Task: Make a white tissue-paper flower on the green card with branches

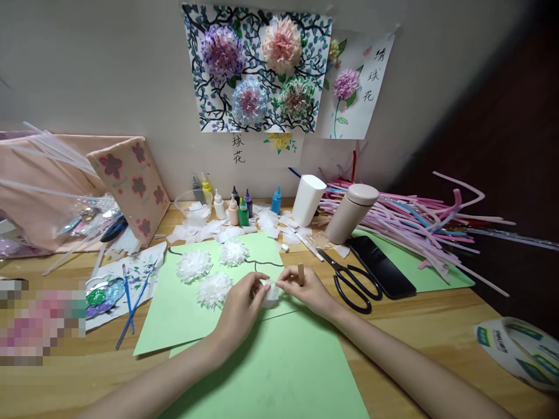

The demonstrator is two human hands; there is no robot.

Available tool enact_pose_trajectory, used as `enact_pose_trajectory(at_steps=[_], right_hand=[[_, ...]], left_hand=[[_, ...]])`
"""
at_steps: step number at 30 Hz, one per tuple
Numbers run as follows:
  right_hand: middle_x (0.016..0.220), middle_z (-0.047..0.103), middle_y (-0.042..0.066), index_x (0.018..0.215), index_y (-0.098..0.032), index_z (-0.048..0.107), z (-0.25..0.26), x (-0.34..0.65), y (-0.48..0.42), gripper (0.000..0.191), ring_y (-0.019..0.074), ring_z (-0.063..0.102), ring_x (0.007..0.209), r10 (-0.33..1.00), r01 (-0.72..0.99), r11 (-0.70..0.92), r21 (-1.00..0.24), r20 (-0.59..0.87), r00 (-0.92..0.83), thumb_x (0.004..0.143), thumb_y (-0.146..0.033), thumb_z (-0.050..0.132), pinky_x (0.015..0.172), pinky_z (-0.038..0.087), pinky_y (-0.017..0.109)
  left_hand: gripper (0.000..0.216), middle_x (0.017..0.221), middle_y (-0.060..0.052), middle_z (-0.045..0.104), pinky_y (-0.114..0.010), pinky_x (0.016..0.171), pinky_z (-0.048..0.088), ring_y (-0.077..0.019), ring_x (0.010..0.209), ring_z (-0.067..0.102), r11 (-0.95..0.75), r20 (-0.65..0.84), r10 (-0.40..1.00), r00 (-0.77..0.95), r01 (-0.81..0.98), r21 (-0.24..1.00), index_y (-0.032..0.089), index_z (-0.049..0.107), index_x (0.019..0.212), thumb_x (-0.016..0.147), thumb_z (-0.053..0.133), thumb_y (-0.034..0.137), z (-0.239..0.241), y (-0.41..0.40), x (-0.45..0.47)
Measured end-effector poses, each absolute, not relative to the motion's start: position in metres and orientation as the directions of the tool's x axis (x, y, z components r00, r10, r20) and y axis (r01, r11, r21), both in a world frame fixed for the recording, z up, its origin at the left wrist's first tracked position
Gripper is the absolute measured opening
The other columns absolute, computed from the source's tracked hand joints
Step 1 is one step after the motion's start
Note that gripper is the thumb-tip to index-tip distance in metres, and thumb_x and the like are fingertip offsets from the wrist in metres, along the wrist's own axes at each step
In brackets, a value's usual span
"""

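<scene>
A small piece of thin white paper (271, 295) is pinched between the fingertips of both hands, above the green sheets. My left hand (239, 308) holds its left side, thumb against forefinger. On the other side, my right hand (307, 293) grips the top right edge, and a short flat brown stick (301, 274) pokes up between its fingers. Three fluffy white paper flowers, one at the left (194, 265), one behind (233, 252) and one nearest me (213, 290), rest on the upper green sheet (163, 326). Dark drawn lines run beside them.
Black scissors (353, 285) and a phone (384, 267) lie to the right, near a beige cup (351, 215). Paint bottles (243, 212) and paper scraps (192, 230) line the back. Brushes (131, 305) lie left; a tape roll (519, 352) is at far right.
</scene>
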State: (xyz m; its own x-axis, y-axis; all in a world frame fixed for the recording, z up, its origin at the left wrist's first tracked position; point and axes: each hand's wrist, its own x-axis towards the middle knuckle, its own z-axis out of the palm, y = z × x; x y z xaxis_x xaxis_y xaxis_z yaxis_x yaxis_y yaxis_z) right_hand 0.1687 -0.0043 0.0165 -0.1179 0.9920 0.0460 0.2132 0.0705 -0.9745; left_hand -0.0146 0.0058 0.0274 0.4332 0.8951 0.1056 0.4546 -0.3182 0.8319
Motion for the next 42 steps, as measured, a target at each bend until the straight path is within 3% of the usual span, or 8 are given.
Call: enact_pose_trajectory(at_steps=[4,8,14,18,23,31,38,42], right_hand=[[0.06,0.051,-0.002,0.069,-0.017,0.059,0.015,0.169,-0.008,0.031,0.0109,0.043,0.054,0.992,0.214,0.068,-0.974,0.044,-0.117,0.075,-0.046,0.065,0.051,0.033,0.023],[0.054,0.047,-0.001,0.071,-0.019,0.059,0.012,0.171,-0.011,0.043,0.0122,0.041,0.048,0.996,0.095,0.065,-0.993,0.06,-0.062,0.089,-0.053,0.039,0.049,0.033,0.025],[0.078,0.052,0.004,0.075,-0.022,0.051,0.012,0.17,-0.011,0.045,0.0188,0.051,0.077,0.979,0.004,0.197,-0.98,0.197,0.058,0.092,-0.05,0.021,0.072,0.043,0.03],[0.07,0.042,-0.002,0.078,-0.023,0.045,0.009,0.166,-0.015,0.03,0.0141,0.042,0.062,0.994,0.061,0.101,-0.993,0.098,-0.043,0.091,-0.047,0.033,0.061,0.039,0.025],[0.075,0.047,-0.002,0.083,-0.022,0.048,0.012,0.162,-0.018,0.02,0.0123,0.044,0.065,0.99,0.09,0.1,-0.991,0.091,-0.103,0.085,-0.041,0.055,0.059,0.036,0.023],[0.073,0.055,-0.001,0.076,-0.019,0.054,0.014,0.162,-0.013,0.019,0.0129,0.05,0.067,0.994,0.187,0.055,-0.981,0.036,-0.102,0.079,-0.035,0.064,0.058,0.036,0.023],[0.076,0.056,-0.001,0.081,-0.019,0.055,0.013,0.162,-0.015,0.013,0.0129,0.053,0.07,0.993,0.174,0.079,-0.982,0.062,-0.101,0.081,-0.03,0.061,0.06,0.039,0.022],[0.076,0.056,-0.001,0.08,-0.019,0.055,0.013,0.162,-0.015,0.015,0.0124,0.052,0.068,0.995,0.185,0.066,-0.981,0.05,-0.089,0.08,-0.032,0.063,0.059,0.038,0.021]], left_hand=[[0.023,0.076,-0.002,0.06,-0.027,0.064,0.042,-0.0151,0.069,0.054,-0.342,0.112,0.877,0.468,0.441,0.83,0.02,0.058,0.09,0.089,0.041,0.035,0.026,0.003,-0.016],[0.023,0.079,-0.002,0.06,-0.027,0.064,0.042,-0.0154,0.071,0.054,-0.324,0.111,0.898,0.425,0.468,0.822,0.019,0.055,0.084,0.09,0.04,0.034,0.027,0.004,-0.018],[0.024,0.079,-0.003,0.059,-0.03,0.062,0.04,-0.0175,0.071,0.053,-0.371,0.111,0.895,0.431,0.586,0.72,0.019,0.052,0.085,0.091,0.034,0.032,0.029,0.012,-0.018],[0.025,0.077,-0.004,0.057,-0.029,0.059,0.036,-0.0176,0.068,0.05,-0.432,0.117,0.881,0.458,0.678,0.595,0.019,0.051,0.081,0.091,0.03,0.028,0.03,0.019,-0.015],[0.021,0.077,-0.004,0.058,-0.027,0.058,0.034,-0.0175,0.068,0.051,-0.505,0.112,0.843,0.527,0.701,0.504,0.019,0.052,0.08,0.089,0.033,0.022,0.026,0.029,-0.015],[0.019,0.081,-0.004,0.059,-0.027,0.06,0.035,-0.0186,0.073,0.053,-0.499,0.1,0.842,0.53,0.695,0.517,0.019,0.052,0.082,0.088,0.034,0.021,0.024,0.035,-0.017],[0.018,0.08,-0.004,0.06,-0.026,0.06,0.036,-0.0176,0.071,0.053,-0.439,0.068,0.854,0.517,0.642,0.629,0.019,0.052,0.079,0.088,0.036,0.022,0.028,0.034,-0.016],[0.018,0.079,-0.004,0.06,-0.027,0.06,0.036,-0.0173,0.071,0.053,-0.468,0.083,0.848,0.523,0.667,0.58,0.018,0.053,0.08,0.088,0.037,0.022,0.025,0.033,-0.015]])
